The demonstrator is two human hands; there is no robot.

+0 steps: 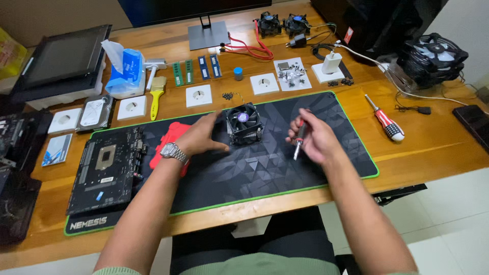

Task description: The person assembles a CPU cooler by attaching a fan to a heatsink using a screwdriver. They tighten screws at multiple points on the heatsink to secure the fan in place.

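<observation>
The CPU cooler fan, a square black unit with a round purple hub label, sits upright on the dark desk mat near the mat's upper middle. The left hand lies flat on the mat just beside the cooler's left side, fingers extended and held together, fingertips reaching toward the lower left corner of the cooler; whether they touch its frame cannot be determined. A metal wristwatch is worn on the left wrist. The right hand is positioned to the right of the cooler, apart from it, with fingers closed around a small screwdriver with a red and black handle; the shaft points down toward the mat. A red silicone pad lies partly under the left forearm. A motherboard rests on the left end of the mat. A second, larger screwdriver with a red and white handle lies on the wooden table, right of the mat and well apart from both hands. Behind the mat: four memory modules, white wall sockets, a small heap of screws, a yellow brush and a hard drive. Two further cooler fans stand at the far table edge.
</observation>
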